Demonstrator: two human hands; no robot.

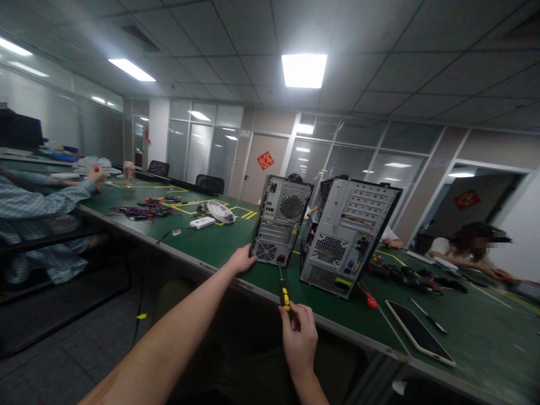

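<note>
A smaller computer case (276,228) stands upright on the green table, its rear panel with fan grilles facing me. My left hand (242,259) grips its lower left edge, the fingers partly hidden along the side. In my right hand (299,337), thumb and fingers pinch the handle end of a black and yellow screwdriver (284,293). Its shaft points up and away, with the tip at the bottom edge of the rear panel, below the power socket; contact is too small to tell. To the right stands a larger computer case (333,247), rear panel also towards me.
A red-handled tool (370,301), a phone (419,332) and a pen-like tool (429,316) lie on the right. Tangled wires (145,210), a white power strip (202,223) and a white basket (221,212) sit left. People work at both sides. The table edge (261,295) runs before me.
</note>
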